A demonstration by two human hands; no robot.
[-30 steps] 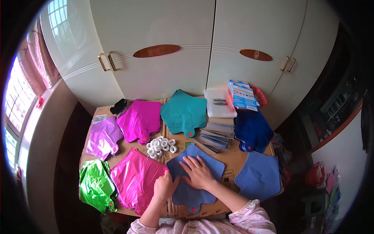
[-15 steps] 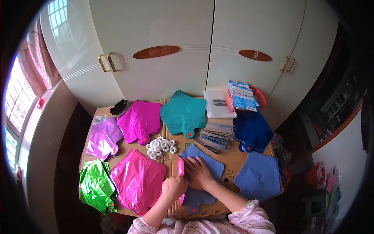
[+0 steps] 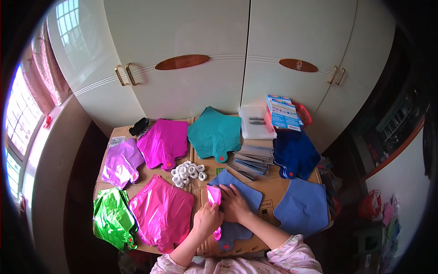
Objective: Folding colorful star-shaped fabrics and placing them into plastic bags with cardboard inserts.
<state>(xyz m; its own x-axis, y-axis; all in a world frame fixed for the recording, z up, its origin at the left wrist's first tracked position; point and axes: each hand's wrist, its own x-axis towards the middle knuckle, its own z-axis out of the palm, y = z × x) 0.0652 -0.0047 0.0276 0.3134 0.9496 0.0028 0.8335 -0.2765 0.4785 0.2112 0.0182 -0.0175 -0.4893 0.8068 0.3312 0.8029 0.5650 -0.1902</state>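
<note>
Near the front middle of the cardboard, a flat, matte blue foil balloon (image 3: 246, 192) lies with its round tab toward me. A narrow strip of shiny pink foil (image 3: 213, 193), seemingly a folded balloon, runs along its left edge. My left hand (image 3: 207, 220) is closed, pinching this strip between thumb and fingers. Beside it my right hand (image 3: 234, 205) lies flat on the blue balloon, fingers spread, its fingertips close to the pink strip. Whether the pink foil continues under the blue balloon is hidden.
Around them lie flat foil balloons: bright pink (image 3: 162, 210), green (image 3: 112, 217), lilac (image 3: 122, 162), magenta (image 3: 163, 141), teal (image 3: 214, 132), dark blue (image 3: 296, 153) and matte blue (image 3: 302, 205). White rings (image 3: 184, 172), fanned packets (image 3: 253, 157), clear bags (image 3: 256, 122) and boxes (image 3: 284, 112) sit farther back.
The pink strip shows wider and has shifted slightly right over the blue balloon's edge. My left hand has moved slightly up and right with it; my right hand stays nearly in place.
</note>
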